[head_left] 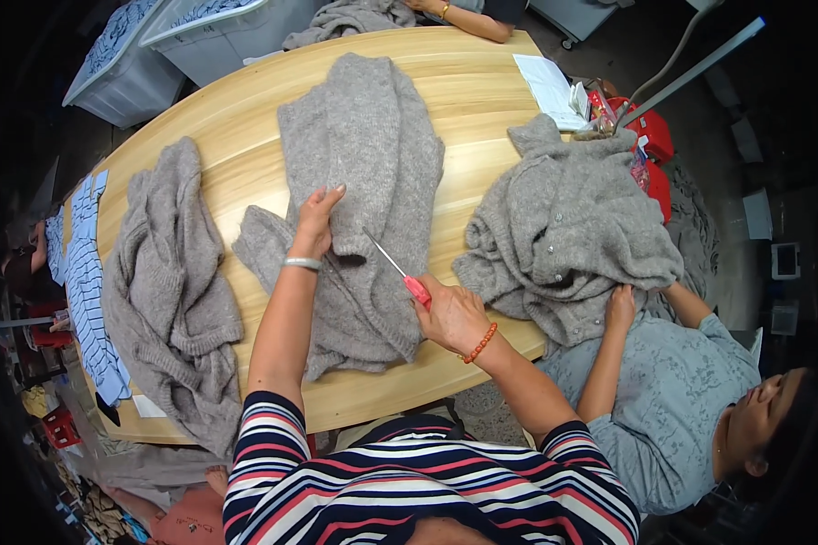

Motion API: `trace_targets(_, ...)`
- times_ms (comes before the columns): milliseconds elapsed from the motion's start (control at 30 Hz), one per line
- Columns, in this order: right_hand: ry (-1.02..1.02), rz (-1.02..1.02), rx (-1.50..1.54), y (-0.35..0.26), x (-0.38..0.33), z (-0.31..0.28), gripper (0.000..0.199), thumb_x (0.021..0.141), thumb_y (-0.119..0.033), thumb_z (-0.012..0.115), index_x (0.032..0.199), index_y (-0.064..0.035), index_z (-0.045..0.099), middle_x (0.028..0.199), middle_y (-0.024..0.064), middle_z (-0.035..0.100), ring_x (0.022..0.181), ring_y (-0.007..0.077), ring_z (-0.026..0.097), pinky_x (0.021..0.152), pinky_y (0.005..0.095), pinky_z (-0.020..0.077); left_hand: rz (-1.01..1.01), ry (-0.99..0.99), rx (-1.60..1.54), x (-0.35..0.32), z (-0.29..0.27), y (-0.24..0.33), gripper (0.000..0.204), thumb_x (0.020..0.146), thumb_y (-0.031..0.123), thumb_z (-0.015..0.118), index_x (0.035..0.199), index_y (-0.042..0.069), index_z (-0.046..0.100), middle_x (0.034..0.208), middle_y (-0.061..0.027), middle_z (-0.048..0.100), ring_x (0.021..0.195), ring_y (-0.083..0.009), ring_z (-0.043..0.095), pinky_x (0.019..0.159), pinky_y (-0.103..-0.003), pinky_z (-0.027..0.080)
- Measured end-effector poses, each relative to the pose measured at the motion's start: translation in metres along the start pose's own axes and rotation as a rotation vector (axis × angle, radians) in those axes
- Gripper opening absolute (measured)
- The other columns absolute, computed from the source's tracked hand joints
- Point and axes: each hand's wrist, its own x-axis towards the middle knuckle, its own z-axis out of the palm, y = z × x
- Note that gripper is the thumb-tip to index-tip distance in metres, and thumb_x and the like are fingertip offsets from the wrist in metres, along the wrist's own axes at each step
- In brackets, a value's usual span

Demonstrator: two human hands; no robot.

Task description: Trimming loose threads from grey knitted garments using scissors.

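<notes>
One red handle [416, 289] hides partly beneath right fingers [440, 298].

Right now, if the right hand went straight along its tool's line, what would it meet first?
Probably the middle grey knit garment beneath the pink-handled tool; skimming over that, the left hand. Depth is unclear.

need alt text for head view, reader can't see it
A person's right hand holds a thin pink-handled tool over a gray knit garment on a wooden table; the left hand touches the garment. More gray knits lie either side; a co-worker handles one.
</notes>
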Motion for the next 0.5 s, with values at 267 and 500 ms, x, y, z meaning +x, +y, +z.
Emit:
trace_targets(267,-0.072,0.036,-0.044,-0.007,0.026,-0.008,0.027,0.09,-0.024,0.062,0.111,-0.0076,0.059,0.087,0.0269,0.068,0.087,0.0474,0.065,0.079,0.0557,0.0504,0.04,0.158,0.066,0.01,0.011,-0.018,0.041,0.081,0.001,0.076,0.118,-0.007,0.06,0.107,-0.0138,0.069,0.092,-0.0236,0.067,0.083,-0.035,0.054)
trace_targets(500,-0.026,0.011,-0.109,-0.013,0.082,-0.022,0.026,0.091,-0.025,0.059,0.106,-0.0036,0.059,0.087,0.0284,0.068,0.087,0.0486,0.065,0.08,0.0555,0.0504,0.178,0.15,0.005,0.017,-0.002,-0.045,0.026,0.086,0.0,0.071,0.111,-0.006,0.065,0.103,-0.0124,0.07,0.089,-0.0205,0.067,0.082,-0.032,0.053)
